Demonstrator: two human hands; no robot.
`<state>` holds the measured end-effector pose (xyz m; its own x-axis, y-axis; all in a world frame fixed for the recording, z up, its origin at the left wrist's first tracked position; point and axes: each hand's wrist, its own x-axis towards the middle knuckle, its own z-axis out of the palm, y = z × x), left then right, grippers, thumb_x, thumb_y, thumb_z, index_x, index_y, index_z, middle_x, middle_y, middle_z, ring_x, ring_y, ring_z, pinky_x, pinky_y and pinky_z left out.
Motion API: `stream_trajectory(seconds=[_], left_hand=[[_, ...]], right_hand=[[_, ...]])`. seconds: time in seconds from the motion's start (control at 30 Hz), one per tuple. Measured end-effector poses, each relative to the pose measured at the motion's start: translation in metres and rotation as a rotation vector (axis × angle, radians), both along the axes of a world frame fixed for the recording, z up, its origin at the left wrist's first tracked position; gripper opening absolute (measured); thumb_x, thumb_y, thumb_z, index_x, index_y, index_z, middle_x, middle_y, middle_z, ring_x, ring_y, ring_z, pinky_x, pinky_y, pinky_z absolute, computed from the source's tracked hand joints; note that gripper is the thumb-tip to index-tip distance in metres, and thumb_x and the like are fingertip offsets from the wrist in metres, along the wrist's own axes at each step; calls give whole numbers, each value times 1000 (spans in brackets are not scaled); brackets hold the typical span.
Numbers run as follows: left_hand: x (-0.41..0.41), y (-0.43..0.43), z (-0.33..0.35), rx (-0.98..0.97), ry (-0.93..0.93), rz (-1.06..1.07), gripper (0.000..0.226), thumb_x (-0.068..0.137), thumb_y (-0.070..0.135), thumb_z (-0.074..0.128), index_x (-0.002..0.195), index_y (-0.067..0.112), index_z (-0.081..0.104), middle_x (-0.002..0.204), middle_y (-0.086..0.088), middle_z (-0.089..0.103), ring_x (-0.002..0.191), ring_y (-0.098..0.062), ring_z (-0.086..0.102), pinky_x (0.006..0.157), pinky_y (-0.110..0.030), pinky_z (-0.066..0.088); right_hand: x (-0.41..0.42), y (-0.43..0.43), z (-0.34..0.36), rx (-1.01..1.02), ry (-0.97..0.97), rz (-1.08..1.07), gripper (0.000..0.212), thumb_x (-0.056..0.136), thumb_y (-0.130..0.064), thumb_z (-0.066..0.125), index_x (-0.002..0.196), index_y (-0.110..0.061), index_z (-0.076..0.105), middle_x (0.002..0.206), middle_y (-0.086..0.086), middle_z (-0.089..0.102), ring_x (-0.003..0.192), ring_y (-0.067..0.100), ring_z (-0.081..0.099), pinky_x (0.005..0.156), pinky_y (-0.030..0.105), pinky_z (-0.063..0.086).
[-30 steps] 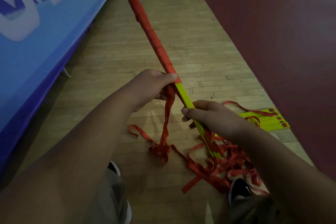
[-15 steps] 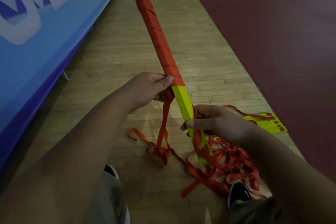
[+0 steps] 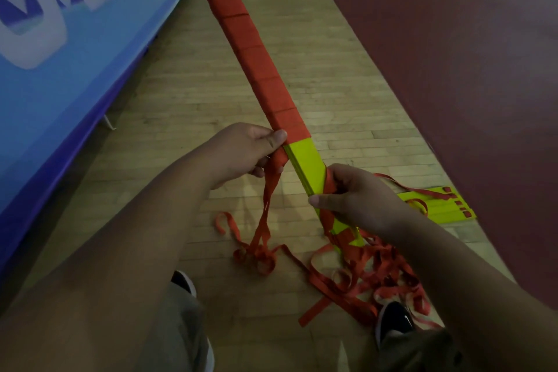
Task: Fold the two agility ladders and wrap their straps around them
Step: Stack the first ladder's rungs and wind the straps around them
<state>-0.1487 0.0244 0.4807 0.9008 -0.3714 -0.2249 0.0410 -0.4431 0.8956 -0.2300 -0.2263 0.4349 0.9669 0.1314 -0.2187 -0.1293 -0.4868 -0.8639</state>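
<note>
I hold a folded stack of yellow ladder rungs (image 3: 305, 160) slanting away from me, its far part bound in red strap windings (image 3: 241, 36). My left hand (image 3: 241, 151) pinches the strap where the winding ends, thumb on the stack's edge. The loose red strap (image 3: 265, 205) hangs from that hand to a tangle on the floor. My right hand (image 3: 353, 193) grips the stack's near end, fingers curled round the rungs and some strap. A second folded yellow ladder (image 3: 437, 205) lies flat on the floor to the right, partly behind my right arm.
A heap of loose red strap (image 3: 377, 278) lies on the wooden floor (image 3: 187, 100) near my right shoe (image 3: 392, 320). A blue banner (image 3: 60, 48) runs along the left. A dark red mat (image 3: 453, 54) covers the floor on the right.
The stack has turned about its length, so its wide flat face now faces me. My left hand still pinches the strap at the winding's end; my right hand keeps the near end.
</note>
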Motion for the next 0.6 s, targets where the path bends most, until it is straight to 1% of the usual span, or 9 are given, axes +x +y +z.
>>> stream_trajectory(seconds=[0.07, 0.1, 0.2, 0.33, 0.37, 0.47, 0.5, 0.53, 0.6], left_hand=[[-1, -1, 2, -15, -10, 3, 36, 113, 42, 56, 103, 18, 81, 94, -10, 83, 89, -24, 79, 77, -36, 56], [-2, -1, 4, -26, -10, 8, 36, 113, 41, 56, 106, 16, 80, 94, -9, 83, 87, -21, 80, 76, -35, 56], [-6, -4, 10, -18, -30, 2, 36, 115, 39, 52, 110, 16, 78, 94, -7, 84, 83, -15, 80, 73, -34, 58], [-11, -7, 18, 4, -39, -6, 38, 117, 41, 47, 116, 17, 76, 99, -3, 85, 89, -19, 82, 73, -34, 58], [-11, -8, 19, 19, -47, 6, 38, 116, 41, 47, 116, 17, 76, 98, -2, 85, 88, -19, 82, 73, -34, 58], [-13, -10, 19, 76, -103, 47, 41, 115, 44, 50, 109, 16, 79, 94, 2, 85, 85, -16, 83, 73, -35, 60], [-13, -11, 19, 99, -126, 61, 42, 115, 45, 50, 106, 17, 80, 92, 3, 85, 84, -14, 82, 75, -35, 61], [-14, -11, 18, 116, -148, 76, 43, 114, 46, 51, 104, 17, 81, 90, 4, 84, 83, -13, 82, 76, -36, 62], [-15, -12, 17, 125, -162, 103, 44, 113, 47, 53, 101, 18, 82, 87, 4, 84, 81, -11, 82, 80, -38, 64]], right_hand=[[0, 0, 1, 5, -24, -4, 23, 90, -30, 91, 97, -23, 70, 74, -11, 62, 66, 4, 58, 63, 23, 49], [-1, 0, 2, 15, -27, 0, 23, 91, -30, 91, 98, -25, 70, 73, -13, 62, 65, 3, 58, 61, 21, 48], [-1, 1, 3, 58, -27, 8, 21, 92, -30, 90, 99, -31, 70, 70, -17, 63, 63, 0, 59, 60, 20, 47], [-1, 1, 5, 77, -51, -22, 21, 93, -28, 89, 98, -31, 69, 71, -18, 67, 63, -1, 64, 58, 18, 50], [-1, 1, 5, 57, -69, -38, 21, 92, -29, 90, 97, -31, 69, 74, -17, 70, 66, 1, 67, 60, 21, 52], [-3, 4, 4, 14, -101, -82, 22, 91, -30, 91, 98, -29, 70, 84, -9, 74, 73, 10, 74, 67, 36, 63], [-3, 5, 3, 10, -103, -90, 23, 91, -30, 91, 99, -28, 70, 86, -7, 74, 74, 13, 76, 69, 40, 66], [-3, 6, 2, 7, -107, -95, 23, 92, -31, 91, 100, -28, 69, 88, -5, 75, 74, 14, 76, 70, 41, 67], [-5, 9, 2, -7, -125, -104, 24, 93, -31, 90, 102, -26, 68, 91, -3, 74, 72, 16, 76, 66, 40, 67]])
